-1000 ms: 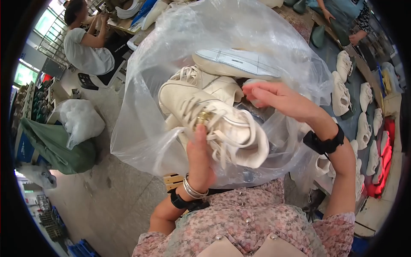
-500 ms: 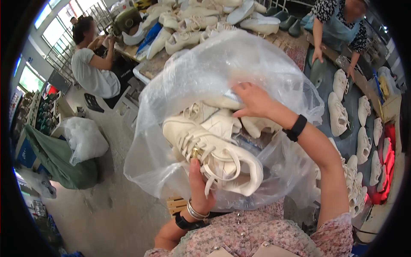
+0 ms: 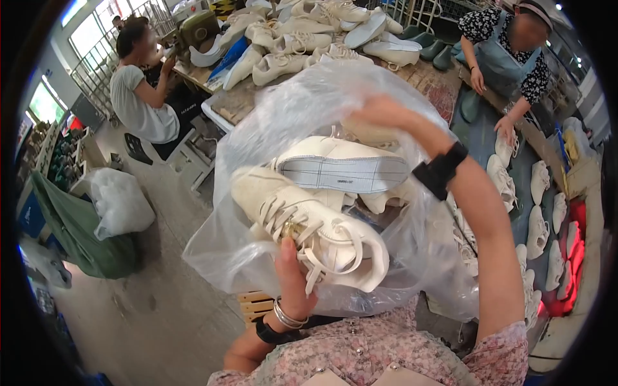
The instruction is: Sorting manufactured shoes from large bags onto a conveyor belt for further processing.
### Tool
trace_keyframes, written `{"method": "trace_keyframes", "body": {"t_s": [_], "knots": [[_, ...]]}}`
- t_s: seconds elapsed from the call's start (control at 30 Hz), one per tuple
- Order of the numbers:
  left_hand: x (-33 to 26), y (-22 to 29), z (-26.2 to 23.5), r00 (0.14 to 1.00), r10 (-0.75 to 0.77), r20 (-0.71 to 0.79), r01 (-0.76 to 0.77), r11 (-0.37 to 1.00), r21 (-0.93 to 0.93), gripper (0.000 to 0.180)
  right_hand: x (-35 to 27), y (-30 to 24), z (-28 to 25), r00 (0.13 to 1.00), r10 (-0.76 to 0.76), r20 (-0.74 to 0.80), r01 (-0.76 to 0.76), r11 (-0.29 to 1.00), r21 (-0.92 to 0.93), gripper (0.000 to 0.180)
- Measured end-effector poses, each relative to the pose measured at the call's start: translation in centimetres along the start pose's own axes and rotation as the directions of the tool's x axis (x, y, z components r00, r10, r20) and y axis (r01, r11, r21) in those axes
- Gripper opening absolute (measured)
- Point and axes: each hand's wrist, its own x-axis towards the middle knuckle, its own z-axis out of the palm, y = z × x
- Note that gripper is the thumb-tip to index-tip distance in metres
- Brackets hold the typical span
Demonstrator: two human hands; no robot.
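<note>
Left hand (image 3: 293, 273) gripped a cream laced sneaker (image 3: 309, 228) from below, fingers wrapped on its underside, thumb up against the laces. Sneaker sat at the mouth of a clear plastic bag (image 3: 257, 154), just below a second shoe lying sole-up (image 3: 341, 166) inside the bag. Right hand (image 3: 380, 112) reached over the bag's top edge; fingers behind plastic, grip could not be told. Worktable heaped with pale shoes (image 3: 290, 38) stood beyond the bag.

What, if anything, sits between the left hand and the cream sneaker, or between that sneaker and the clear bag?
Nothing visible. The left hand already grips the cream sneaker from below, in direct contact. The sneaker sits right against the clear plastic bag, whose upper part the right hand holds up; another shoe, sole showing, lies just behind.
</note>
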Motion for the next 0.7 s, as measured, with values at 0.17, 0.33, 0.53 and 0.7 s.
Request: {"method": "trace_keyframes", "body": {"t_s": [0.17, 0.33, 0.53, 0.7], "knots": [[0.7, -1.1, -0.9, 0.996, -0.033, 0.080, 0.028, 0.998, 0.064, 0.058, 2.9, 7.7, -2.2, 0.865, -0.189, -0.464, 0.154, 0.982, -0.112, 0.051], [1.3, -1.6, -1.7, 0.990, -0.045, 0.130, 0.045, 0.999, 0.001, 0.055, 2.3, 8.2, -0.3, 0.960, -0.270, -0.072, 0.276, 0.881, 0.384, 0.034], [1.2, -2.6, -3.9, 0.949, 0.255, 0.187, -0.308, 0.610, 0.730, 0.055, -2.7, 6.3, 0.2, 0.842, -0.039, 0.539, -0.223, 0.883, 0.413, 0.042], [1.9, -2.7, -3.4, 0.921, 0.299, 0.250, -0.372, 0.483, 0.792, 0.055, -4.4, 11.1, -0.5, 0.998, -0.057, -0.034, 0.038, 0.906, -0.421, 0.052]]}}
